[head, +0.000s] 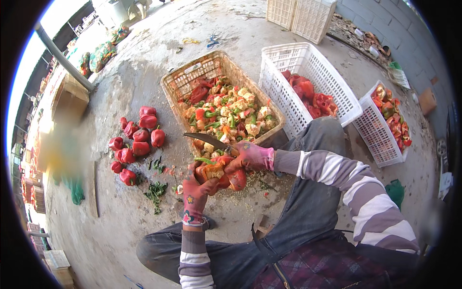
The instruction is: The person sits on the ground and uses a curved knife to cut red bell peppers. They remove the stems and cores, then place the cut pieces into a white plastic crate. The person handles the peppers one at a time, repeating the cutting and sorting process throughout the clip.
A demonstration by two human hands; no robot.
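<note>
My left hand [195, 198], in a pink flowered glove, grips a cut-open red bell pepper [236, 180]. Its pale seed core [213, 171] and green stem [205, 160] are exposed. My gloved right hand [253, 156] holds a knife [205, 139], its dark blade pointing left over the near end of a stained plastic crate [276, 129]. The knife's handle is hidden in the fist, and some right fingers touch the pepper. Inside that crate lie many seed cores with green stems [232, 110] and red scraps. Whole red bell peppers [140, 135] lie on the floor to the left.
To the right, a white plastic crate [274, 88] contains red pepper pieces [305, 90]. Beyond it, a smaller white crate [377, 142] holds more pieces. Green leaves [156, 195] and seeds litter the concrete floor. A wooden strip [93, 189] and a cardboard box [72, 97] are farther left.
</note>
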